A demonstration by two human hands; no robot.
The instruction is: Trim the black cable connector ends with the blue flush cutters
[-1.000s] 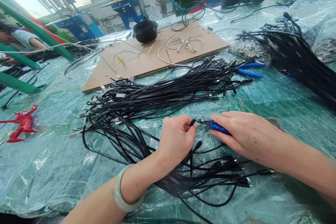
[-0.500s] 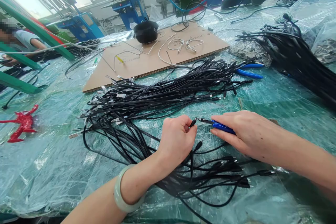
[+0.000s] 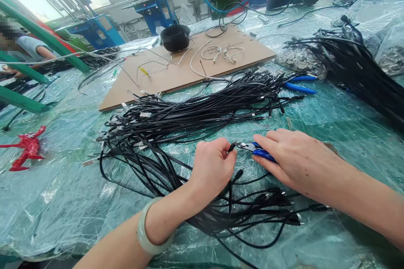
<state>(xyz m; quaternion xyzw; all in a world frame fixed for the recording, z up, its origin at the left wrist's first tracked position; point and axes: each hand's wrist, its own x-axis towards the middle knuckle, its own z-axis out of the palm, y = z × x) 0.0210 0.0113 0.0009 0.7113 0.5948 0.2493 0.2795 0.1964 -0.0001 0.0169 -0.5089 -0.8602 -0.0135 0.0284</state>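
Observation:
Pinched in my left hand (image 3: 212,168) is a black cable end (image 3: 232,147), pointing up and to the right. My right hand (image 3: 293,155) is wrapped round blue-handled cutters (image 3: 265,154), whose metal jaws are at the tip of that cable end. Loose black cables (image 3: 158,176) run beneath my left hand, their connectors fanned out to the right below both hands. Behind my hands lies a thick bundle of black cables (image 3: 202,107) with white tags at its left end.
A cardboard sheet (image 3: 179,67) bears a black round object (image 3: 175,38) and pale cables. Blue-handled pliers (image 3: 299,88) lie beyond my right hand; another cable bundle (image 3: 362,59) is at right. A red object (image 3: 28,149) lies left. A person sits at far left.
The cutters have turned and their handles have spread apart in my right hand, showing more of the metal jaws. My left hand has stayed nearly still.

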